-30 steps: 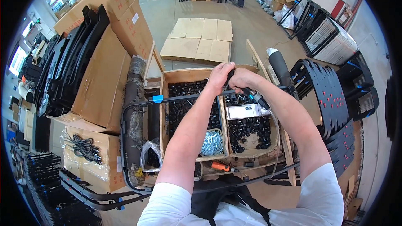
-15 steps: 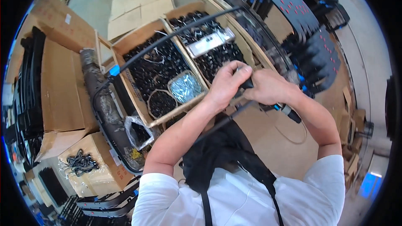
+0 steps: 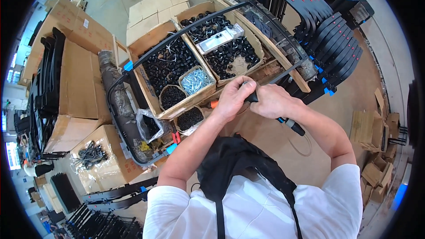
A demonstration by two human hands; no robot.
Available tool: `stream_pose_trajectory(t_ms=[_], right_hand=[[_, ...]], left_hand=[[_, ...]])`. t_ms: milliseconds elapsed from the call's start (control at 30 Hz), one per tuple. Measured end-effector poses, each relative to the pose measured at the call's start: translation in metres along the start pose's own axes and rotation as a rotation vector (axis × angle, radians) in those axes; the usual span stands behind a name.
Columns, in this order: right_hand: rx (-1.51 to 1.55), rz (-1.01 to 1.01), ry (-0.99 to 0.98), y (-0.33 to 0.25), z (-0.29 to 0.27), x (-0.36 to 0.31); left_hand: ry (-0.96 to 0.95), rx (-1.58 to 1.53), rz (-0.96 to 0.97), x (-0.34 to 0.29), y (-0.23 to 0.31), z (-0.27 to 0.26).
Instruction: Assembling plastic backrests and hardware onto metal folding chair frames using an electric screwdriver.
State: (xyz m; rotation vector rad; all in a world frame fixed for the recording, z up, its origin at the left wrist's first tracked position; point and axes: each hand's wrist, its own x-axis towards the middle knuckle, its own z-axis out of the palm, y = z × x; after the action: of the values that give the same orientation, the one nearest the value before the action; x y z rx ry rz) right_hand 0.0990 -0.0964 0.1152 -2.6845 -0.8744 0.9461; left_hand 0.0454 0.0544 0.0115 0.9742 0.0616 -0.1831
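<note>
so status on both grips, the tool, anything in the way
Right grip closed round black tool. Left grip on dark piece, identity unclear. Black frame crosses over parts boxes.

A bundle of black cable (image 3: 92, 155) lies on a taped cardboard box (image 3: 102, 177), toward the left edge of its top. Black panels (image 3: 46, 93) stand along the left edge of an open carton (image 3: 82, 79). Small cardboard boxes (image 3: 365, 126) sit by the floor's (image 3: 336, 115) right edge, and flattened cardboard (image 3: 157, 9) lies toward its far side.
</note>
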Motion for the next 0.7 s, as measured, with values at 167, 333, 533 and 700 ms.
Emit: stream_pose_trajectory(t_ms=[167,333,533,700], right_hand=[[-0.049,-0.025,-0.03,-0.001,0.0,-0.007],[-0.01,-0.109,0.023,0.016,0.017,-0.01],[-0.007,-0.088,0.047,0.016,0.028,-0.013],[0.021,-0.048,0.032,0.009,0.028,-0.009]], left_hand=[[0.065,0.074,0.048,-0.006,-0.01,-0.002],[0.116,0.163,0.145,-0.019,-0.022,0.011],[0.168,0.176,0.136,-0.025,-0.031,0.014],[0.217,0.16,0.172,-0.029,-0.034,0.013]])
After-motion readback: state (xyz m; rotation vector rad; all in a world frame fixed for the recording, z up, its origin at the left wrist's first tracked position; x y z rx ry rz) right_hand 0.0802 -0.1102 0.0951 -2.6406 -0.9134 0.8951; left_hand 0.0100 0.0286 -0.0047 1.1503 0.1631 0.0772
